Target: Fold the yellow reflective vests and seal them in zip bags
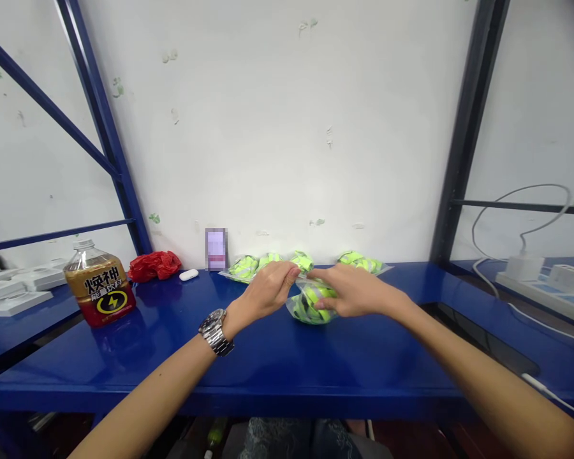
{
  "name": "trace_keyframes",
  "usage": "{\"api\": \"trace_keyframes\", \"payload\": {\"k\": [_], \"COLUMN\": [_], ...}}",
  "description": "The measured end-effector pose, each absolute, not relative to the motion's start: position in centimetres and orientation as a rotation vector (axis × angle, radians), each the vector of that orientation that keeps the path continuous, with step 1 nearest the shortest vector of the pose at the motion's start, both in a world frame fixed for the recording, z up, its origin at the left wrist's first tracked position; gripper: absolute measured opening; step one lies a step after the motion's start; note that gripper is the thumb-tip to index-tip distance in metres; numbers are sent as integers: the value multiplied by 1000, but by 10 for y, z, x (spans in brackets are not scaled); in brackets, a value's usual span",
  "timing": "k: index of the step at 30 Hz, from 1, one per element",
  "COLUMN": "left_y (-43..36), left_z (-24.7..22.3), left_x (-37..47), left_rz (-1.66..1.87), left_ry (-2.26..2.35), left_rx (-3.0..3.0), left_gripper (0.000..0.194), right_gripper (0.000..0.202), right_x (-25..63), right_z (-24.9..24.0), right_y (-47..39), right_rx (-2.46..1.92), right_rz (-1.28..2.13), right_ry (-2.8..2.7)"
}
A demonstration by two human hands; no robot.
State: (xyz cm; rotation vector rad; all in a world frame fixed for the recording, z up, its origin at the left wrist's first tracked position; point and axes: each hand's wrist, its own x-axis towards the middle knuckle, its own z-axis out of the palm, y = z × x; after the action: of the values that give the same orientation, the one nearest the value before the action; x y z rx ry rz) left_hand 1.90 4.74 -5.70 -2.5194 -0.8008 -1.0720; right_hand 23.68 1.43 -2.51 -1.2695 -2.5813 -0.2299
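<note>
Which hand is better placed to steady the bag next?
Probably the right hand: it spans the right side of the bag, thumb low against it, while the left hand is at the upper left edge. How firmly either grips is unclear.

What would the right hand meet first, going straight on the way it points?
Beyond the clear bag it touches, the right hand would likely meet the left hand, though depth is hard to judge.
</note>
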Motion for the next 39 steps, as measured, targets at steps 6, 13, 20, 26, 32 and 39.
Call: {"api": "trace_keyframes", "payload": {"k": [6, 13, 20, 26, 32, 39], "left_y": [74, 104, 129, 141, 129, 84], "left_z": [-76, -102, -116, -114, -104, -96], "left_x": [11, 32, 60, 80, 84, 60], "left_rz": [-784, -544, -429, -444, -474, -1019], "left_ry": [-1079, -1064, -956, -1037, -1134, -1397], "left_rx": [-2420, -2262, -2225, -2296, -2328, -2422], "left_gripper": [29, 19, 25, 23, 21, 16], "right_gripper": [42, 49, 31, 49, 61, 75], "right_x": [267, 260, 259, 257, 270, 266], "right_z": [-16, -89, -120, -124, -131, -127], "right_y": [60, 125, 128, 129, 138, 131], "right_rx": [-1493, -1605, -1728, -1753, -1727, -1697], "right_rz": [-428, -690, -713, -730, -587, -536], "right_ry": [-2141, -2168, -2149, -2072, -2135, -2071]}}
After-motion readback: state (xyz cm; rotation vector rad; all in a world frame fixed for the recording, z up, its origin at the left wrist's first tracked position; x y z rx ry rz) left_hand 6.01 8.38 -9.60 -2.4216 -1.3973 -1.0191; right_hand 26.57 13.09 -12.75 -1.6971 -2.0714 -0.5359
